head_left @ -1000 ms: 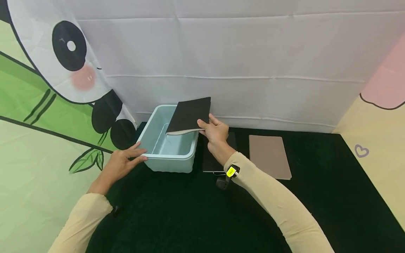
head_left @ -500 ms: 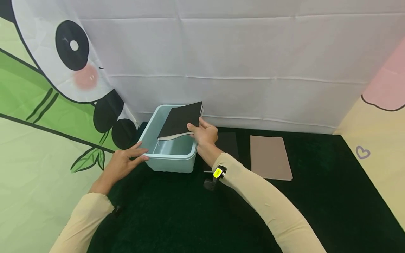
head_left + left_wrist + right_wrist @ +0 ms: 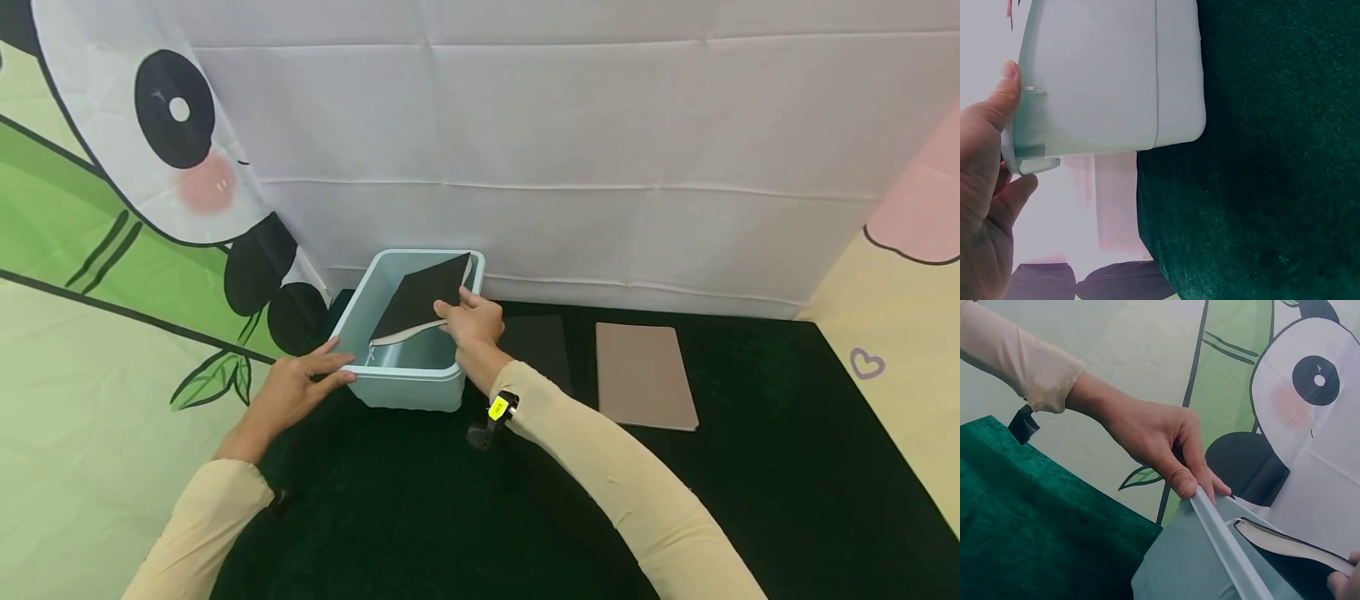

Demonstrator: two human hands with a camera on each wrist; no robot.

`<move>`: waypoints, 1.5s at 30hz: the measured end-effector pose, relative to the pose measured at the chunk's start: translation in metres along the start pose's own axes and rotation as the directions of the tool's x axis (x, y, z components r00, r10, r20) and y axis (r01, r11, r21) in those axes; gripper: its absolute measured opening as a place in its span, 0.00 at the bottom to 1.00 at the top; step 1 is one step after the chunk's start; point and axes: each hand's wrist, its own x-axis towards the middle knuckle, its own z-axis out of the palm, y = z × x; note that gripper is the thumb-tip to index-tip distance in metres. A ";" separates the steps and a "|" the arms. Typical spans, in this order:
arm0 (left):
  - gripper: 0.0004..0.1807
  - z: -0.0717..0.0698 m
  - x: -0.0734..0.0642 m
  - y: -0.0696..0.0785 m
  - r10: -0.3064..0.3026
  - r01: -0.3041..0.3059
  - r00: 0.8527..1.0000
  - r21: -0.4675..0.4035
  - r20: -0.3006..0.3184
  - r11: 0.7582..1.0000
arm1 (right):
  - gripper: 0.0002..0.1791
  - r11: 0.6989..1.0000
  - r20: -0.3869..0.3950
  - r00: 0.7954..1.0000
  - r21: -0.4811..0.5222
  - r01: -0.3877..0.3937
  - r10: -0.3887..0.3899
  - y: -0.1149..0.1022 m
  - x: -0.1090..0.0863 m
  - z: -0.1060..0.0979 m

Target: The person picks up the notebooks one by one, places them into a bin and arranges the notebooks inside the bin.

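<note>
A pale blue plastic bin (image 3: 408,375) stands near the back of the table. My left hand (image 3: 292,390) holds its near left corner; in the right wrist view, the left thumb and fingers (image 3: 1200,465) straddle the rim. My right hand (image 3: 474,323) pinches the right edge of a black-covered notebook (image 3: 422,298) with the thumb on the cover. The notebook is tilted and bowed, its pale page edges facing me. Most of it lies within the bin's opening, its near left corner lowest. In the left wrist view the bin's outer wall (image 3: 1091,75) fills the upper part.
Right of the bin lies a dark notebook (image 3: 538,350), partly hidden by my right arm. Farther right a taupe notebook (image 3: 647,375) lies flat on the dark green table cover (image 3: 420,500). A white cloth wall (image 3: 562,125) rises directly behind, with a printed cartoon panel on the left.
My right hand has carried the black notebook left and down, from above the bin's right rim into its opening. My left hand stays at the bin's corner.
</note>
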 end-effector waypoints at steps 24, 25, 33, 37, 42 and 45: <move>0.18 0.002 0.000 0.000 0.034 -0.033 0.999 0.019 -0.028 0.999 | 0.26 0.999 0.102 0.995 -0.050 -0.011 0.016 0.003 -0.006 0.007; 0.18 0.002 0.000 0.000 0.036 -0.035 0.999 0.023 -0.030 0.999 | 0.26 0.999 0.105 0.994 -0.052 -0.013 0.019 0.003 -0.006 0.008; 0.18 0.001 -0.001 0.000 0.018 -0.018 1.000 0.014 -0.022 1.000 | 0.29 0.996 0.248 0.964 -0.029 -0.090 0.094 0.000 -0.006 0.009; 0.18 0.001 -0.001 0.000 0.016 -0.016 1.000 0.016 -0.021 1.000 | 0.32 0.986 0.346 0.924 -0.022 -0.164 0.162 -0.004 -0.006 0.009; 0.18 0.001 -0.002 0.000 0.004 -0.004 1.000 0.005 -0.008 1.000 | 0.32 0.979 0.398 0.895 -0.071 -0.190 0.202 -0.005 -0.007 0.006; 0.17 0.001 -0.001 0.000 0.007 -0.007 1.000 0.018 -0.006 1.000 | 0.30 0.984 0.399 0.899 -0.041 -0.176 0.178 -0.007 -0.005 0.002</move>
